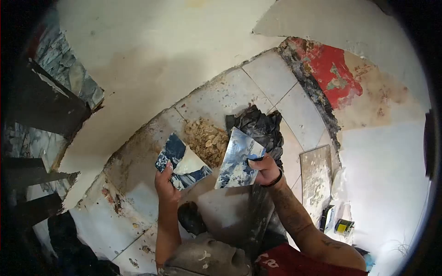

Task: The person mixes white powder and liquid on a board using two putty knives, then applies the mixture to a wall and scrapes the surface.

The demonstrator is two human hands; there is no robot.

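Left hand point(166, 184) grips a plaster-loaded blue trowel point(171, 154); right hand point(264, 171) clasps a wide knife point(237, 161); the left wall point(152, 60) looks largely skimmed; the far-right red patch point(329, 69) seems uncoated.

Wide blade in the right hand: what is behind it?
A crumpled black bag shows above the wide blade, beside a rubble pile. The blade covers the bag's lower left part.
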